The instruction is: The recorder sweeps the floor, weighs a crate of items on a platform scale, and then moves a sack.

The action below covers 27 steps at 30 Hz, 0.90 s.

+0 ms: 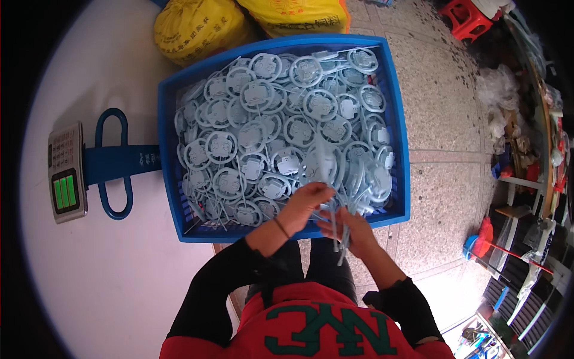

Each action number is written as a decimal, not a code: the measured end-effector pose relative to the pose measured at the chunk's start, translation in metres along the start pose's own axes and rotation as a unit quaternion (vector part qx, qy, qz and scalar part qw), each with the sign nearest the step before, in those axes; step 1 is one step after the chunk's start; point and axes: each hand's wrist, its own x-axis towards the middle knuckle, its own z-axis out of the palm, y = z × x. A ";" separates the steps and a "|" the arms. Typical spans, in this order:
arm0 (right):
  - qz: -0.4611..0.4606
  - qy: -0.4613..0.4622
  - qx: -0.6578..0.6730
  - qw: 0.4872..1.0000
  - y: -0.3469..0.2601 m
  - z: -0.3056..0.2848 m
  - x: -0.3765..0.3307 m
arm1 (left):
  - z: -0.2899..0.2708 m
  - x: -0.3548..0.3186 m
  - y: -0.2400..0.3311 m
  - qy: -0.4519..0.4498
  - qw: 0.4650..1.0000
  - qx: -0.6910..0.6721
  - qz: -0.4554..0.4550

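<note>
A blue plastic crate [396, 119] in front of me is heaped with pale blue plastic pieces [257, 96], each a round ring with a cut-out shape inside and a thin stick. At its near right side my left hand [306, 203] pinches one pale piece [323, 160], partly smeared by motion. Just beside it, my right hand [355, 232] is closed around the sticks of several such pieces [365, 179]. Their rings stand up over the heap, and the stick ends hang below my fingers.
Left of the crate is a scale [67, 173] with a green-lit display and a blue column. Yellow sacks [200, 27] lie beyond the crate. A red stool [467, 19] stands far right, with cluttered shelving [538, 173] along the right side. The floor [442, 119] is speckled stone.
</note>
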 end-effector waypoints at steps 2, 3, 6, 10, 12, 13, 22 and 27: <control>0.028 -0.006 0.033 0.999 0.005 0.012 -0.001 | 0.016 0.007 0.003 0.004 0.993 0.101 0.059; 0.043 -0.006 0.051 0.998 0.009 0.014 -0.001 | 0.018 0.008 0.006 0.006 0.985 0.150 0.085; 0.067 -0.089 0.128 0.985 -0.008 -0.005 -0.006 | -0.004 0.020 0.057 -0.161 0.953 0.250 -0.050; 0.029 -0.095 0.138 0.985 -0.018 -0.015 -0.037 | -0.078 0.067 0.117 0.061 0.965 0.255 0.003; -0.001 -0.093 0.134 0.987 -0.024 -0.017 -0.053 | -0.140 0.106 0.120 0.227 0.830 0.494 0.127; -0.021 -0.095 0.138 0.986 -0.026 -0.020 -0.062 | -0.148 0.114 0.127 0.315 0.733 0.586 0.140; -0.190 0.056 0.051 0.979 -0.054 -0.021 -0.107 | -0.191 0.144 0.095 0.370 0.569 0.731 0.074; -0.245 0.036 0.090 0.965 -0.043 -0.039 -0.091 | -0.133 0.094 0.109 0.339 0.677 0.558 0.341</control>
